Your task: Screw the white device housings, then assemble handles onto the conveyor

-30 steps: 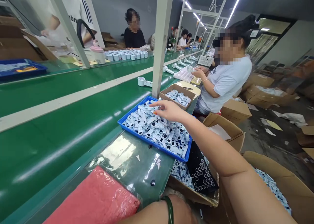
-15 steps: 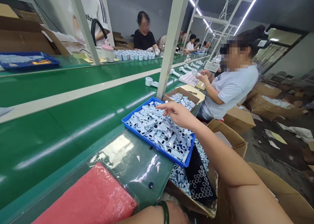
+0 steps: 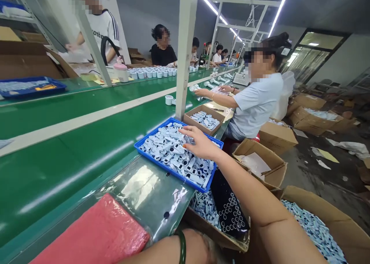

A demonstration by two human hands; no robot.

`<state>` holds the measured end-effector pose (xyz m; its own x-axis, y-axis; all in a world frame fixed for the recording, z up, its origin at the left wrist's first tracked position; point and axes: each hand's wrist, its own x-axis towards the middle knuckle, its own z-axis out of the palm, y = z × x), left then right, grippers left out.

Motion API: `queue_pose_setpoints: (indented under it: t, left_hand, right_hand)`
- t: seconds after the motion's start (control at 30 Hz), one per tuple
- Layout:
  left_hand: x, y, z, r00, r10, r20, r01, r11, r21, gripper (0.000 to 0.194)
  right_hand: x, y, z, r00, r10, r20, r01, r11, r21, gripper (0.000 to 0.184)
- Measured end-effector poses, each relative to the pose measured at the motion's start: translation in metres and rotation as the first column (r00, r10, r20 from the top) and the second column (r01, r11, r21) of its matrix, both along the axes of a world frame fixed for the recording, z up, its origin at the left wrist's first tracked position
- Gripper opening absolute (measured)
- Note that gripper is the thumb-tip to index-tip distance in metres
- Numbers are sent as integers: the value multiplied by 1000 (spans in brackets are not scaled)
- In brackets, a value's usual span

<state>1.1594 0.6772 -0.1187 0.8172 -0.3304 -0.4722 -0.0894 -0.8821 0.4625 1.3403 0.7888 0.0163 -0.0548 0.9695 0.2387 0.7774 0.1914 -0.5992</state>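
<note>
My right hand reaches out over a blue tray heaped with several small light-blue plastic parts. Its fingers are spread and curved down onto the pile, and I see nothing gripped in them. The tray sits at the near edge of the green conveyor belt. Of my left arm only the wrist with a green bangle shows at the bottom edge; my left hand is out of the picture.
A cardboard box of similar parts stands behind the tray beside a white post. A red pad lies on the near bench. Open cartons stand at the right. A co-worker in a white shirt sits further along.
My right hand has dropped a little lower onto the parts in the tray, and my view has swung slightly right. The co-worker has stretched an arm out over the belt.
</note>
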Motion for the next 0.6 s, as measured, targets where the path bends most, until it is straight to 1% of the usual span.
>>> queue_pose_setpoints:
  t: [0.07, 0.1, 0.2, 0.27, 0.3, 0.37, 0.4, 0.47, 0.5, 0.57, 0.6]
  left_hand:
    - [-1, 3, 2, 1000, 4, -18, -3, 998, 64, 42]
    - [-1, 5, 4, 999, 8, -36, -5, 996, 90, 42]
    - [-2, 6, 12, 999, 39, -17, -37, 994, 103, 44]
    - [-2, 5, 16, 997, 71, 21, -73, 993, 98, 45]
    - [-2, 5, 17, 996, 82, 25, -85, 991, 103, 45]
    - [-2, 4, 17, 996, 87, -2, -86, 990, 112, 45]
    - [-2, 4, 16, 996, 85, -20, -82, 990, 114, 44]
    - [-1, 3, 11, 996, 84, -43, -78, 990, 115, 42]
    - [0, 3, 8, 995, 85, -49, -79, 990, 115, 41]
    - [2, 2, 1, 995, 83, -62, -76, 991, 106, 40]
    - [3, 2, -2, 995, 79, -68, -73, 992, 98, 41]
  right_hand:
    - [1, -9, -7, 999, -34, -2, 34, 999, 37, 65]
    - [-1, -14, -10, 999, -54, 3, 53, 996, 68, 63]
    - [-11, -26, -18, 990, -110, 91, 96, 984, 147, 38]
    - [-20, -28, -21, 977, -142, 158, 117, 980, 158, 34]
    - [-25, -28, -22, 974, -152, 166, 126, 980, 154, 31]
    - [-32, -25, -24, 975, -169, 146, 148, 978, 147, 21]
    - [-33, -23, -24, 978, -180, 103, 164, 975, 146, 15]
    - [-32, -18, -24, 977, -208, -53, 214, 967, 136, 8]
    - [-30, -17, -24, 965, -223, -141, 241, 963, 121, 9]
    - [-22, -14, -24, 919, -257, -300, 290, 955, 69, 25]
    - [-18, -14, -25, 897, -277, -345, 309, 950, 39, 34]
